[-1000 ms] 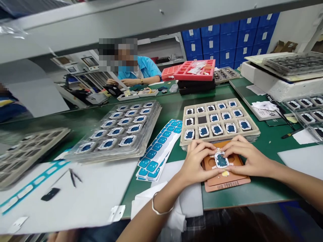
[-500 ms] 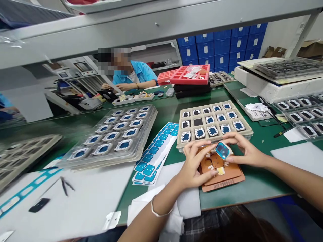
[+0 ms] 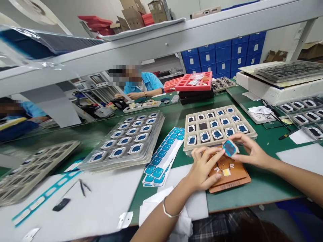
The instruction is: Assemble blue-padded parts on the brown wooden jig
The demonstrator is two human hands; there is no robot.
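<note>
My right hand (image 3: 251, 151) pinches a small rounded-square part with a blue face (image 3: 230, 148) and a pale frame between thumb and fingers. It is tilted, just above an orange fixture plate (image 3: 230, 186). My left hand (image 3: 204, 168) has its fingers spread over the plate's left side, one fingertip at the left edge of the part. A small yellow piece (image 3: 226, 172) lies on the plate near the left thumb. Right behind stands a beige tray (image 3: 188, 148) of similar framed parts, most of them with blue middles.
Sheets of blue stickers (image 3: 164, 153) lie left of my hands, beside a stacked clear tray (image 3: 148, 159) of framed parts. Tweezers (image 3: 82, 188) rest on a white mat (image 3: 101, 208). A metal shelf beam (image 3: 151, 42) crosses overhead. A co-worker (image 3: 143, 85) sits across the bench.
The camera view has shifted up and left, so everything sits lower and further right. The part's face has turned slightly, with less glare; my right hand keeps its pinch.
</note>
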